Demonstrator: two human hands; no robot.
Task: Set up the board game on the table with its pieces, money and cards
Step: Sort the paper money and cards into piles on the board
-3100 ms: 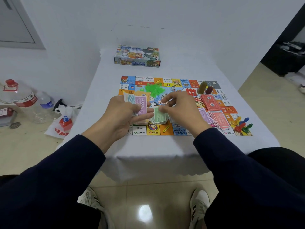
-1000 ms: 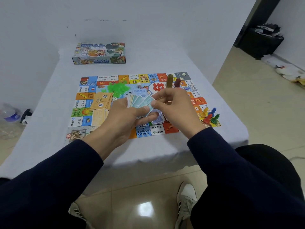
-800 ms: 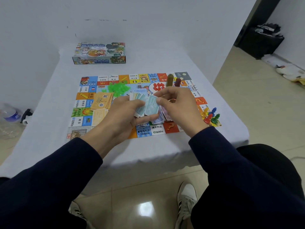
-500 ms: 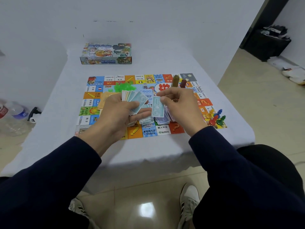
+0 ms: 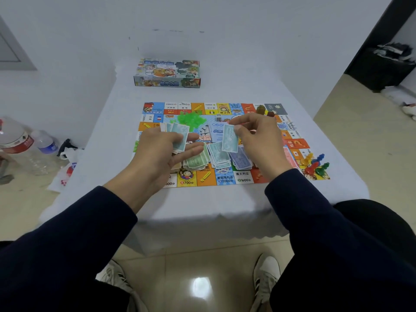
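Observation:
The colourful game board (image 5: 203, 179) lies flat on the white table (image 5: 225, 199). My left hand (image 5: 157, 158) grips a fanned stack of play-money notes (image 5: 179, 136) above the board's left half. My right hand (image 5: 261, 143) pinches a single teal note (image 5: 230, 138) over sorted piles of notes on the board: green (image 5: 195, 162), teal (image 5: 219, 157) and blue (image 5: 242, 161). Green plastic houses (image 5: 191, 119) sit heaped near the far side beside a white die (image 5: 218, 117). Coloured pawns (image 5: 315, 164) stand at the near right corner. Red cards (image 5: 289, 157) peek out behind my right wrist.
The game box (image 5: 167, 73) sits at the table's far edge by the wall. Two brown and dark red pieces (image 5: 264, 111) stand at the board's far right corner. Plastic bottles (image 5: 24, 145) and a bag (image 5: 67, 170) are on the floor at left. My shoes (image 5: 265, 278) rest under the table's near edge.
My right hand has drawn one teal note off the stack in my left hand and carried it right, over the piles. The camera view has shifted slightly.

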